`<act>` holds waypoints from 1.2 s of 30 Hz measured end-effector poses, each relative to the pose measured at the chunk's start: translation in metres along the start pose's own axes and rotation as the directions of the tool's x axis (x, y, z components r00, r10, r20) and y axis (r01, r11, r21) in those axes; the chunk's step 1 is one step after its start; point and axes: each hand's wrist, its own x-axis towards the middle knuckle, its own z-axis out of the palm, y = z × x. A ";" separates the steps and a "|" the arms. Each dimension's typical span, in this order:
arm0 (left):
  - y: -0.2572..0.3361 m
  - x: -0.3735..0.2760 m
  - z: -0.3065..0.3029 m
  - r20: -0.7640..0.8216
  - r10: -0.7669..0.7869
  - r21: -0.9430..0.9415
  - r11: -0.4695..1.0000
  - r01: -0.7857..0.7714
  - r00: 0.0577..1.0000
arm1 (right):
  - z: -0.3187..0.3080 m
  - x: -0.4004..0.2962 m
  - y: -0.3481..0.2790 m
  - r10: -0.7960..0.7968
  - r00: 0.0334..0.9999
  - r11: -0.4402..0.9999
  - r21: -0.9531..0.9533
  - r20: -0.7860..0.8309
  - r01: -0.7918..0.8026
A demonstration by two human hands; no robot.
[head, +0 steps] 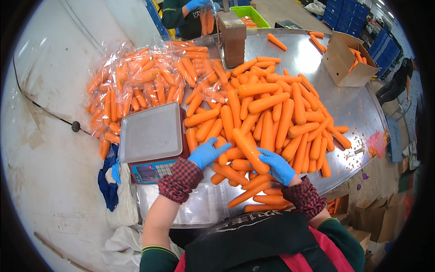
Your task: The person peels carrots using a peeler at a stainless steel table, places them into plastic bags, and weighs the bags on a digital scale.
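My right hand (278, 167), in a blue glove, grips a thick orange carrot (249, 151) near its lower end, tilted above the heap. My left hand (206, 154), also gloved in blue, is at the heap's left edge. Its thumb lies across another carrot (222, 158); whether the fingers close around that one is hidden. A large heap of loose carrots (268, 105) covers the middle of the steel table (351, 105). Left of it stands a digital scale (152, 171) with a bare metal pan (151, 132). Flat clear plastic bags (200, 205) lie below the scale.
Bagged carrots (146, 76) are piled behind the scale. A brown post-like device (232, 39) stands at the far edge, near a co-worker's gloved hand (197, 4) and a green crate (253, 15). At right are an open cardboard box (346, 64) and carrot scraps (357, 146).
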 end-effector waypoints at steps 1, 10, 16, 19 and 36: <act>-0.005 -0.004 0.015 -0.013 0.018 -0.024 1.000 -0.018 1.000 | -0.004 -0.007 0.003 0.023 0.999 0.998 0.066 0.030 -0.025; -0.017 -0.087 0.096 -0.018 0.232 -0.960 0.267 -0.081 0.973 | 0.029 -0.003 0.048 -0.026 0.996 0.969 -0.246 -0.090 0.003; -0.007 -0.130 0.116 -0.208 -0.005 -0.949 -0.242 -0.203 0.978 | 0.075 0.011 0.063 -0.290 0.940 0.363 -0.887 0.182 0.284; -0.036 -0.138 0.112 -0.247 0.037 -0.957 -0.164 -0.238 0.968 | 0.076 0.043 0.079 -0.331 0.867 0.256 -0.849 0.372 0.462; -0.169 -0.144 0.169 -0.543 0.037 0.236 0.965 0.111 0.839 | 0.164 0.226 -0.002 -0.098 0.820 -0.119 -0.824 0.564 0.553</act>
